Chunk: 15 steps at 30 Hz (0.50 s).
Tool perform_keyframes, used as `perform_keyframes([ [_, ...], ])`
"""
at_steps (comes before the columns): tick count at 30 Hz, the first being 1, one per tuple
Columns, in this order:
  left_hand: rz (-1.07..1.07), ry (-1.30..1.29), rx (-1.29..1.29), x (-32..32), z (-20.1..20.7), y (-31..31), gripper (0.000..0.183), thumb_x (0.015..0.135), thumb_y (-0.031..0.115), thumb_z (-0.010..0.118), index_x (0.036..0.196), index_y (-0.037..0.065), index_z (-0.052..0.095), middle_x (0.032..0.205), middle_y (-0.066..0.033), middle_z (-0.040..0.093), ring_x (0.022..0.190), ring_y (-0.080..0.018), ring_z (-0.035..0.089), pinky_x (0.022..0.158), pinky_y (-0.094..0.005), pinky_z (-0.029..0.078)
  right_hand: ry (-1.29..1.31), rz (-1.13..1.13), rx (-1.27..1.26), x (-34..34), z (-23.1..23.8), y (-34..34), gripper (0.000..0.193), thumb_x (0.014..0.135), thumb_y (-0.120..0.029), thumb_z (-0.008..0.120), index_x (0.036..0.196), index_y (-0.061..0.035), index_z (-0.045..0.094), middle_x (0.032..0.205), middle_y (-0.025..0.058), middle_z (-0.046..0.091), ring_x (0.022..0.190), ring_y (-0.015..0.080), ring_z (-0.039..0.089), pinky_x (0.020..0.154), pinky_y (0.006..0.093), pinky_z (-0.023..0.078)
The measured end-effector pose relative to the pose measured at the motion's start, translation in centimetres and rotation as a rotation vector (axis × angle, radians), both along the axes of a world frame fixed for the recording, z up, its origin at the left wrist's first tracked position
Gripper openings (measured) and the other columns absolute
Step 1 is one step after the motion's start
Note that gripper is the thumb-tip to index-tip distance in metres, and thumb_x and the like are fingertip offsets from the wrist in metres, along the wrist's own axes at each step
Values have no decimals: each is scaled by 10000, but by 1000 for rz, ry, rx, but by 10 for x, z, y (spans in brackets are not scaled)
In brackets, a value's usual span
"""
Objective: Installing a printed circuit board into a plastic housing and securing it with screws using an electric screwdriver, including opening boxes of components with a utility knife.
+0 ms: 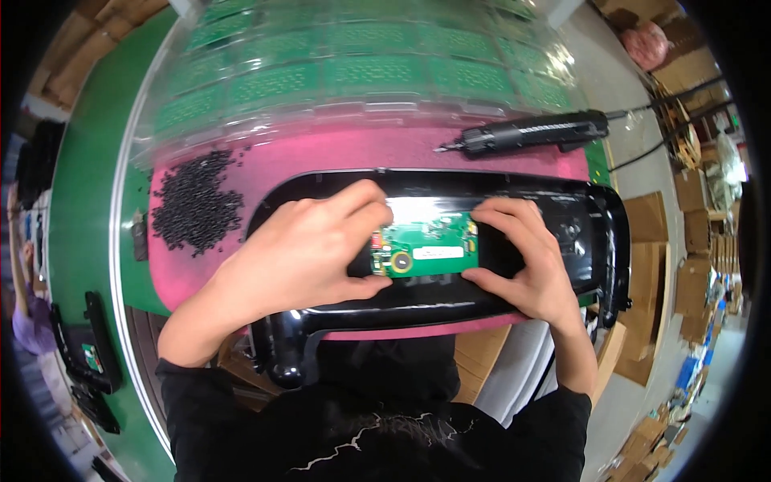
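Observation:
A green circuit board [434, 241] with a white label and a round part lies level over the middle of a glossy black plastic housing [361, 317]. My left hand [329, 237] grips the board's left end between thumb and fingers. At the opposite end, my right hand [526, 261] pinches the board by its right corners. Whether the board rests on the housing or hovers just above it, I cannot tell. The housing's open, hollow side faces up, and its curved leg points toward me at the left.
A pink mat [337, 145] lies under the housing. Small black screws [197, 201] are heaped at the left. A black electric screwdriver [534, 135] lies at the back right. Behind stand clear trays [361, 108] of green boards. Another black housing [100, 337] is on the green surface, far left.

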<state>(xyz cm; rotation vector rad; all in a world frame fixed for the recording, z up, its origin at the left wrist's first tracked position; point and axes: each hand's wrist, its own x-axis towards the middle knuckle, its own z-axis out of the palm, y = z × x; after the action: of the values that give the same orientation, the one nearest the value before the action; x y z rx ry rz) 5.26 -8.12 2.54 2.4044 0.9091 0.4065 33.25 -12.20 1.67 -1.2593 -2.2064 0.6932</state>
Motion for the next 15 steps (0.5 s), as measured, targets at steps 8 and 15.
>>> perform_keyframes([
  [8, 2, -64, 111, -5, -2, -5, 400, 727, 179, 775, 1034, 19, 573, 1017, -107, 579, 723, -271, 661, 593, -353, 537, -53, -111, -124, -7, 11, -8, 805, 592, -146, 854, 1301, -17, 496, 1251, 168, 530, 1095, 318, 536, 902, 378, 455],
  [15, 699, -63, 346, -67, 27, 26, 116, 825, 69, 658, 848, -44, 649, 770, -183, 675, 682, -289, 677, 632, -357, 523, 49, -564, 150, 51, 30, 24, 477, 904, -83, 578, 1367, -85, 458, 1183, 63, 526, 1040, 161, 489, 950, 313, 387],
])
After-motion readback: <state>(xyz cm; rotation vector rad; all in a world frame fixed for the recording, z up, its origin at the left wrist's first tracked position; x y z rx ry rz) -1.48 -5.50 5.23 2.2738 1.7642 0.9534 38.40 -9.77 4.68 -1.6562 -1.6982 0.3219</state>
